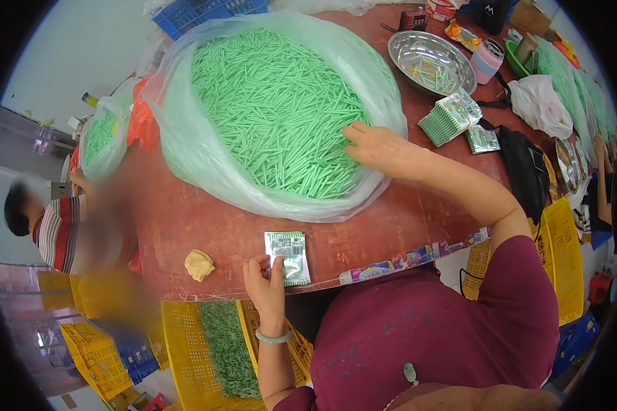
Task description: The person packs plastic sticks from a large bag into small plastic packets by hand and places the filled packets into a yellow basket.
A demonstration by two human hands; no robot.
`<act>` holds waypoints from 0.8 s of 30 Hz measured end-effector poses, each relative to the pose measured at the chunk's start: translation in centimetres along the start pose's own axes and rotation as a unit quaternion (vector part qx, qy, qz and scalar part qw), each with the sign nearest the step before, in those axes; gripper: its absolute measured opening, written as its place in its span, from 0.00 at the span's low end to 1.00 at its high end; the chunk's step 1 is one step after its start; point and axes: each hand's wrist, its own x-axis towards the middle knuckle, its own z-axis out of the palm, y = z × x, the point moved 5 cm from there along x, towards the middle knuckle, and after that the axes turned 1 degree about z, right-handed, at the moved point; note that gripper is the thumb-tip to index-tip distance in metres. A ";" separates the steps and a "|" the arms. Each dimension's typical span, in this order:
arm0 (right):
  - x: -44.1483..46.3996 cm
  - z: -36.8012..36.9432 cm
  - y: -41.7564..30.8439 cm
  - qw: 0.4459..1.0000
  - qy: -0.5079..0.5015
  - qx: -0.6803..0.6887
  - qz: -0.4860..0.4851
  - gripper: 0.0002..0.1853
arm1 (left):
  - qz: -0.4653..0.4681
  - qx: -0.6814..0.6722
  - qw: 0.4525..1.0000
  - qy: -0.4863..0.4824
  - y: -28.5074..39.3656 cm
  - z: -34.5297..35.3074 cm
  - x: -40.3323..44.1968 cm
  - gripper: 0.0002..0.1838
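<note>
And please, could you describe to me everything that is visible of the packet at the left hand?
The packet is flat and roughly rectangular, shiny silver and green like foil or plastic film, with green-striped edges and a darker printed patch. It lies on the red table, near the edge. The left hand touches its left side. Whether more packets lie beneath is unclear.

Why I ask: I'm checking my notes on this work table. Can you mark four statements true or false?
1. The right hand is at the green sticks in the big bag. True.
2. The left hand touches the metal bowl. False: the left hand touches a green-and-silver packet.
3. A yellowish lump lies on the table. True.
4. The bracelet is on the right wrist. False: the bracelet is on the left.
</note>
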 end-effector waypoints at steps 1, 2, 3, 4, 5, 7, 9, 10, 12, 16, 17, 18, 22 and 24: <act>0.0 0.0 0.0 1.000 -0.013 -0.008 -0.003 0.09 | 0.000 -0.001 1.000 0.000 -0.1 0.1 0.1 0.13; 0.0 -0.2 0.1 1.000 -0.014 -0.009 -0.003 0.09 | 0.005 -0.011 1.000 0.010 -0.2 0.1 0.1 0.12; 0.0 -0.4 0.0 1.000 -0.017 0.002 -0.010 0.08 | 0.009 -0.021 1.000 0.020 -0.3 0.1 0.1 0.11; 0.0 -0.4 -0.1 1.000 -0.020 0.015 -0.017 0.08 | 0.008 -0.022 1.000 0.019 -0.3 0.1 0.1 0.11; 0.1 -0.3 0.1 1.000 -0.021 0.015 -0.017 0.08 | 0.001 -0.028 0.999 0.014 -0.3 0.1 0.1 0.11; 0.3 0.2 0.6 0.999 -0.021 0.024 -0.027 0.06 | -0.006 -0.033 0.999 0.010 -0.5 0.1 0.1 0.11; 0.6 0.7 1.1 0.999 -0.025 0.019 -0.030 0.06 | -0.005 -0.031 0.999 0.007 -0.6 0.2 0.1 0.11; 0.7 0.8 1.3 0.999 -0.030 0.013 -0.035 0.06 | -0.004 -0.032 0.999 0.008 -0.5 0.1 0.2 0.11; 1.0 0.4 1.2 0.998 -0.038 0.009 -0.040 0.05 | -0.005 -0.021 1.000 -0.002 -0.2 0.0 0.2 0.12; 1.0 0.3 1.3 0.997 -0.045 0.015 -0.064 0.05 | -0.020 -0.035 0.999 -0.002 -0.4 0.2 0.2 0.13; 0.9 0.2 1.4 0.997 -0.045 0.013 -0.064 0.05 | -0.008 -0.031 0.999 0.006 -0.5 0.3 0.2 0.13; 0.9 0.0 1.3 0.997 -0.041 0.025 -0.061 0.04 | 0.004 -0.026 1.000 0.014 -0.4 0.3 0.2 0.12; 0.6 0.1 1.5 0.997 -0.027 0.045 -0.063 0.04 | -0.021 -0.026 0.999 -0.008 -0.7 0.4 0.2 0.13; 0.6 0.5 1.9 0.997 -0.019 0.046 -0.062 0.05 | -0.045 -0.044 0.998 -0.015 -1.5 0.6 0.3 0.14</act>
